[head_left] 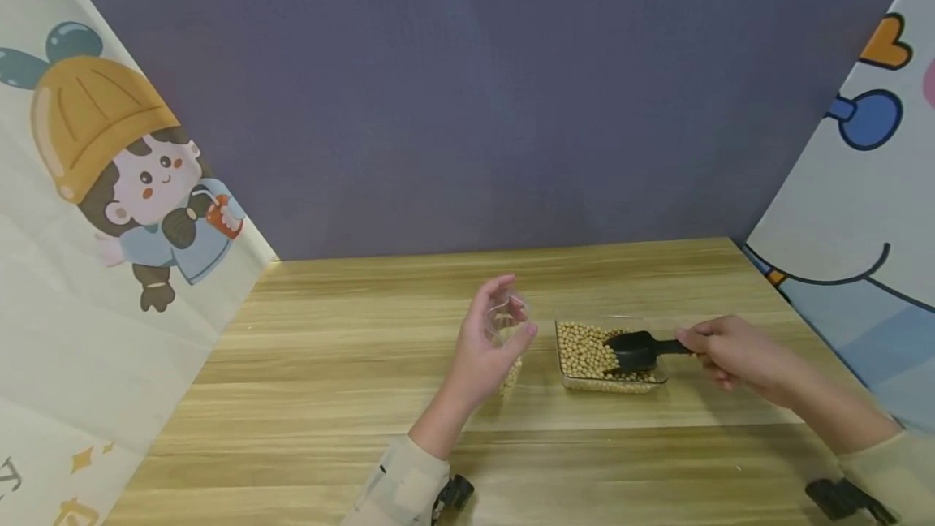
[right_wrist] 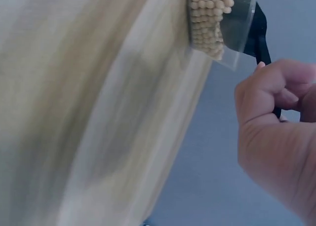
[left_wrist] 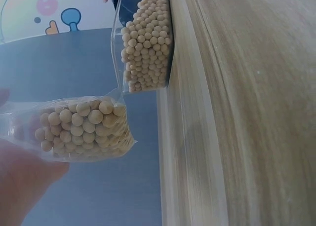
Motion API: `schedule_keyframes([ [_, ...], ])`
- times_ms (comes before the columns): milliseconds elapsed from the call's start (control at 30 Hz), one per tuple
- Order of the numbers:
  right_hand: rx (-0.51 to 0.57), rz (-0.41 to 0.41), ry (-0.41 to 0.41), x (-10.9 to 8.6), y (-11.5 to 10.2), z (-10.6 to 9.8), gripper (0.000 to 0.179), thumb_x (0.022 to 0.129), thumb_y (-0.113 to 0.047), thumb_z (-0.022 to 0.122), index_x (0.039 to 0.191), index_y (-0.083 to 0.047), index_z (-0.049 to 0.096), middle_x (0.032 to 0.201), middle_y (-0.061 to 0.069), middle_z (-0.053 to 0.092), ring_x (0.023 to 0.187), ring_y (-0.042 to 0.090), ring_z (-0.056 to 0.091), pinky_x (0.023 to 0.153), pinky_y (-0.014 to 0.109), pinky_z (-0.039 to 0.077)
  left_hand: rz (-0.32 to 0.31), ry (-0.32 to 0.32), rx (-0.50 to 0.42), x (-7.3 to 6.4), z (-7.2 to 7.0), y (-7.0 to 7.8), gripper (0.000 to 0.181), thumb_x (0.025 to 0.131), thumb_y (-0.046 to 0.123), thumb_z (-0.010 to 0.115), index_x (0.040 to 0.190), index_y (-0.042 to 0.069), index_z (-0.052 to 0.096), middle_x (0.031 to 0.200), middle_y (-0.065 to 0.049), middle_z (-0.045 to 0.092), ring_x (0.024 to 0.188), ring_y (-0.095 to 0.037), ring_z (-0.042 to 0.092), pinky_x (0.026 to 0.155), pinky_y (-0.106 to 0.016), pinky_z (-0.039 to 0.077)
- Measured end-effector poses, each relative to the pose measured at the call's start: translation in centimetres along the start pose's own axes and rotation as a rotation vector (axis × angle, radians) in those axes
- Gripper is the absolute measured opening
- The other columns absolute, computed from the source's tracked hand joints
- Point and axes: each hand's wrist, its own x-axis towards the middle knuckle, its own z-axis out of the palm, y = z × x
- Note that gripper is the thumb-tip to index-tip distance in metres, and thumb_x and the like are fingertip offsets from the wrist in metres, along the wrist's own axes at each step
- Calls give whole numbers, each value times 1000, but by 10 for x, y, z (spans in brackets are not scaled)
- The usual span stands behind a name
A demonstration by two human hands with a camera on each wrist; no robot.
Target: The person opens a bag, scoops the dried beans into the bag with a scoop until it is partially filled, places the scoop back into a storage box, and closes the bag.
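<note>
The black scoop [head_left: 637, 352] is dipped into beige pellets [head_left: 580, 349] in a clear tray [head_left: 612, 388], right of centre in the head view's lower half; its handle is grasped by the right hand's [head_left: 741, 354] curled fingers. Near lower centre, a clear bag [left_wrist: 86, 130] of similar pellets is held by the left hand [head_left: 485, 351], fingers and thumb curled around it. The tray is supported by a wooden tabletop [head_left: 321, 364], backed by a grey-blue panel [head_left: 467, 104].

Clear container [head_left: 613, 387], rectangular, upright; round beige beans [head_left: 583, 350] inside, piled toward left. Black scoop [head_left: 635, 352]: blade in beans, handle jutting past container's right side. Clear bag [left_wrist: 19, 118], mouth up, lower part filled with beans, just left of container.
</note>
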Motion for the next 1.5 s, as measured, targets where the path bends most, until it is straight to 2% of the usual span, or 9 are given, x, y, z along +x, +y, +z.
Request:
schedule_keyframes([
  [133, 44, 18, -26, 2, 10, 2, 53, 115, -27, 41, 147, 15, 42, 65, -3, 37, 57, 11, 39, 53, 29, 42, -12, -10, -2, -1, 0, 0, 64, 94, 0, 71, 152, 5, 44, 125, -34, 58, 112, -15, 58, 105, -37, 52],
  [200, 68, 21, -37, 4, 15, 4, 59, 116, -28, 40, 154, 17, 33, 67, -2, 37, 59, 11, 40, 54, 28, 43, -14, -16, -2, -1, 0, 0, 64, 94, 1, 71, 152, 6, 43, 125, -33, 58, 112, -15, 58, 106, -37, 52],
  [300, 95, 11, -47, 7, 19, 5, 62, 116, -29, 39, 156, 18, 29, 69, -2, 37, 60, 11, 40, 54, 27, 44, -17, -19, -2, -2, 0, 0, 64, 95, 0, 70, 152, 6, 43, 125, -32, 58, 113, -17, 59, 106, -37, 52],
  [533, 117, -12, -67, 7, 25, 2, 51, 116, -29, 40, 142, 14, 45, 69, -3, 35, 60, 11, 37, 54, 28, 40, -20, -18, -4, -2, 0, -1, 63, 95, 1, 70, 152, 5, 43, 125, -34, 57, 116, -31, 59, 106, -38, 51],
  [767, 135, -1, -81, 4, 29, -2, 59, 117, -29, 36, 156, 14, 31, 70, -3, 33, 61, 10, 34, 54, 27, 37, -9, -30, 9, -1, 1, -1, 64, 95, 1, 70, 152, 6, 43, 126, -29, 59, 113, -13, 57, 107, -37, 51],
  [967, 162, 0, -95, 9, 29, 0, 44, 116, -34, 41, 135, 4, 49, 73, -3, 38, 63, 9, 39, 56, 27, 40, -8, -24, 12, -1, 2, -1, 64, 94, 0, 70, 152, 5, 43, 123, -24, 60, 112, -9, 57, 106, -37, 52],
  [1033, 189, -6, -117, 10, 27, 0, 34, 116, -34, 40, 117, -2, 53, 74, -3, 38, 63, 9, 37, 56, 27, 39, -10, -25, 12, -1, 1, -1, 64, 94, 0, 70, 152, 5, 43, 124, -24, 60, 112, -10, 57, 106, -37, 52],
  [1200, 254, -30, -163, 10, 24, -7, 33, 117, -34, 36, 89, -18, 38, 73, -5, 34, 63, 11, 31, 58, 30, 33, -5, -24, 14, -1, 1, -2, 64, 94, 1, 70, 152, 6, 43, 124, -26, 60, 112, -10, 57, 106, -36, 52],
  [1500, 298, -36, -167, 8, 8, -20, 33, 117, -37, 37, 89, -19, 36, 71, -7, 29, 63, 12, 27, 63, 37, 23, 0, -23, 10, -1, 1, -3, 63, 94, 1, 70, 151, 4, 44, 122, -28, 61, 111, -12, 58, 105, -39, 52],
])
